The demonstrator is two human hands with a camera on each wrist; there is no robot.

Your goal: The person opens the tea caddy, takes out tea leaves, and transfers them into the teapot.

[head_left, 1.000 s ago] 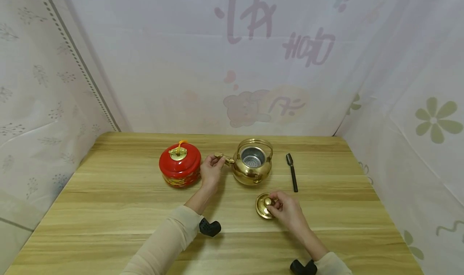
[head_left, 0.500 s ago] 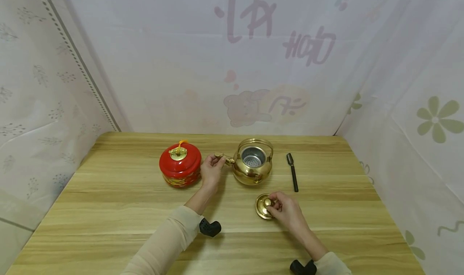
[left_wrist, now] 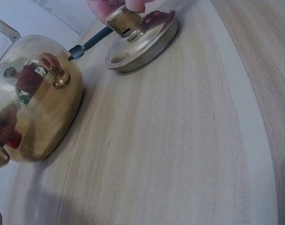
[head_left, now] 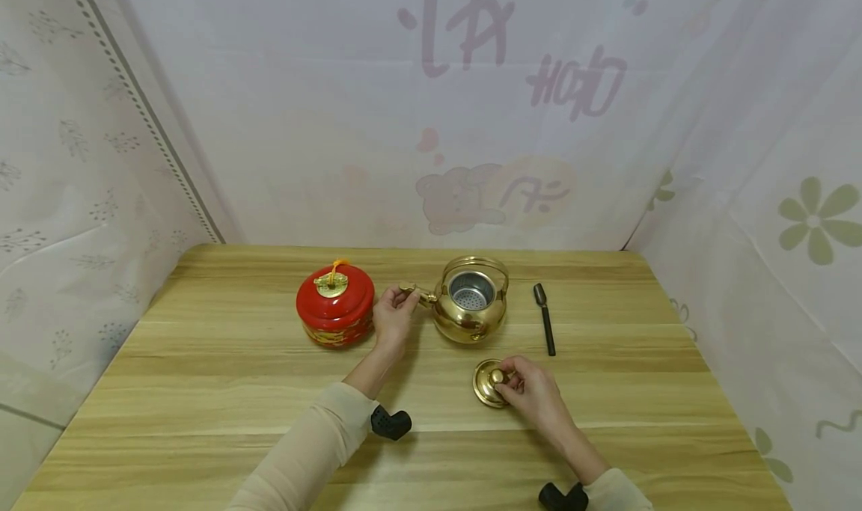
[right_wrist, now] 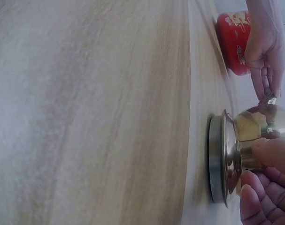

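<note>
My left hand (head_left: 393, 320) holds the spout (head_left: 426, 297) of a shiny brass teapot (head_left: 468, 325) between thumb and fingers. The pot stands upright with its top uncovered and its handle raised. A perforated steel strainer (head_left: 471, 297) sits in the opening. Nearer the front, my right hand (head_left: 535, 395) pinches the knob of the round brass lid (head_left: 485, 393). In the right wrist view the lid (right_wrist: 217, 159) is knob-up, its underside right at the tabletop. Thumb and fingertips meet around the knob there, while the left hand (right_wrist: 266, 56) shows beyond at the spout.
A red lidded jar (head_left: 334, 305) with a gold plate and an orange cord stands just left of my left hand. Right of the teapot lies a dark scoop (head_left: 544, 320) on the wooden table (head_left: 222, 391). Printed curtains (head_left: 323, 122) rise behind and at both sides.
</note>
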